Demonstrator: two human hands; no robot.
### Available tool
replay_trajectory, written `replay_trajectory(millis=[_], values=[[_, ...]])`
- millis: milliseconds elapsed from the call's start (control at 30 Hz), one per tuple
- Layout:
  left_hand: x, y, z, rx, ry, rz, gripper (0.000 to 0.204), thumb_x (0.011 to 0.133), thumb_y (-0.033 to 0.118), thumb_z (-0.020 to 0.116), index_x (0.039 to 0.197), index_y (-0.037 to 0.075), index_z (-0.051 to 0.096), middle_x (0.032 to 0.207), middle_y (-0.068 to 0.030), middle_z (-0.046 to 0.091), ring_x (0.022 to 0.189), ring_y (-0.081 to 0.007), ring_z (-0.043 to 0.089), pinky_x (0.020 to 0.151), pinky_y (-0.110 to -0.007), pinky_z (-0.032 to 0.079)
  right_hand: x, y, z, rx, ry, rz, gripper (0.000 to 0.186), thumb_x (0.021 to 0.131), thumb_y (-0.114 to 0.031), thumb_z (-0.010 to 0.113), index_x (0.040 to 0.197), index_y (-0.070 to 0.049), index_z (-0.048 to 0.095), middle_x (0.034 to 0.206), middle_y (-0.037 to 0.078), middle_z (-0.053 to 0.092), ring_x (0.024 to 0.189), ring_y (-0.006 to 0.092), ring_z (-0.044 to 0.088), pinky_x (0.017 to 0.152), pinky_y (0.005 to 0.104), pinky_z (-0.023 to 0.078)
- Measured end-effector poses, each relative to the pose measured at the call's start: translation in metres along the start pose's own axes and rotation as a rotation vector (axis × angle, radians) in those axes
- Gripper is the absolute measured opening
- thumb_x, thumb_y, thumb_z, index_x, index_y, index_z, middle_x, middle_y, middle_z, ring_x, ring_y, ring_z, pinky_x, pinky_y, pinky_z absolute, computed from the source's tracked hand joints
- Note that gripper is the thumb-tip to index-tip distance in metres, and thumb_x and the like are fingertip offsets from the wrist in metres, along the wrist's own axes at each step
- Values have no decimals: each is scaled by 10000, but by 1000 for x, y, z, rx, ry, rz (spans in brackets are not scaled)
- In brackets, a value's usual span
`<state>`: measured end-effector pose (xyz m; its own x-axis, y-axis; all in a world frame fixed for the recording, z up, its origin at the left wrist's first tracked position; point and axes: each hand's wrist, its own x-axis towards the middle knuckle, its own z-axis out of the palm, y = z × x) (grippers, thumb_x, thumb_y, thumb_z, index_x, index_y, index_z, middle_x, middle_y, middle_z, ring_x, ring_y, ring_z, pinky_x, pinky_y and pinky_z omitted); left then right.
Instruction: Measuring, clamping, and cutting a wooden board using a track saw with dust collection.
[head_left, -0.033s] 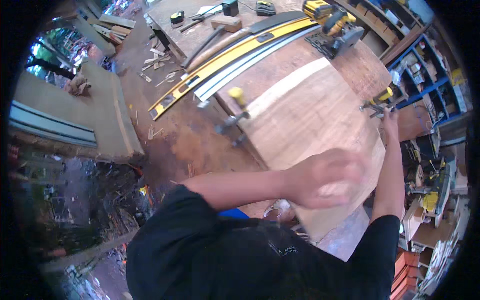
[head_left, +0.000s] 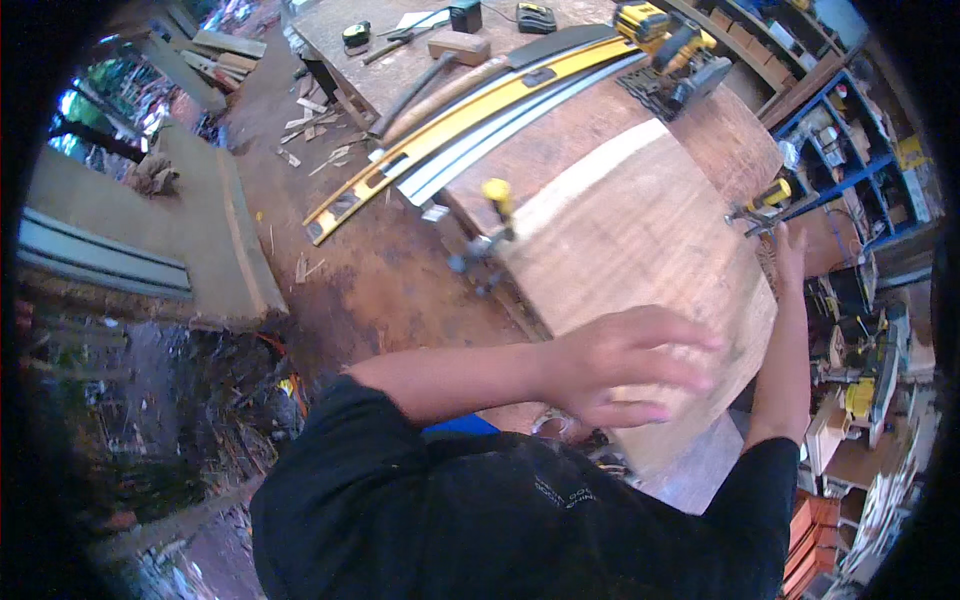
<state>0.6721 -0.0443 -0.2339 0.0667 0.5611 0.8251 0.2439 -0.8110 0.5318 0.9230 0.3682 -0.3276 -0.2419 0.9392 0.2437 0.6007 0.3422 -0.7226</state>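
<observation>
Workbench (head_left: pixel 560 132): pale wood board (head_left: pixel 630 240) on it, along its left edge. Left hand (head_left: pixel 630 365) over board, fingers spread, half-curled. Right hand (head_left: pixel 790 256) near board's right edge, beside yellow-handled clamp (head_left: pixel 771 194); can't tell its fingers.

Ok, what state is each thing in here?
Board: lying flat.
Left clamp: at the board's left edge; tightness unclear.
Right clamp: at the board's right edge; tightness unclear.
Spirit level: lying, one end overhanging the bench.
White rail: lying beside the level.
Circular saw: set down, untouched.
Left grip: open, above the board.
Right grip: beside the right clamp; closure unclear.
</observation>
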Motion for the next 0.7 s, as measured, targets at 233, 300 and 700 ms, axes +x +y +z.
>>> replay_trajectory(millis=[233, 300, 700], values=[[-141, 24, -301, 561, 377, -659, 339, 796, 143, 663, 1103, 21, 586, 1075, -142, 610, 1008, -267, 578, 895, -356, 449, -158, -184, 27, 297, 20, 339, 720, 928, -434, 530, 1461, -66, 215, 1375, 162, 420, 1202, 262, 476, 924, 398, 431], [-163, -4, -351, 668, 356, -729, 369, 792, 172, 668, 1120, 27, 579, 1108, -147, 596, 1039, -299, 563, 922, -371, 433, -173, -239, 54, 276, -29, 294, 710, 931, -433, 525, 1457, -64, 223, 1355, 160, 443, 1187, 261, 486, 917, 388, 438], [-142, -198, -416, 1149, -252, -634, 380, 845, 213, 605, 1207, 116, 541, 1348, -179, 455, 1221, -386, 453, 1000, -466, 392, -148, -447, 160, 14, -803, -100, 660, 905, -410, 569, 1406, -48, 336, 1239, 209, 555, 1126, 270, 556, 948, 359, 433]])
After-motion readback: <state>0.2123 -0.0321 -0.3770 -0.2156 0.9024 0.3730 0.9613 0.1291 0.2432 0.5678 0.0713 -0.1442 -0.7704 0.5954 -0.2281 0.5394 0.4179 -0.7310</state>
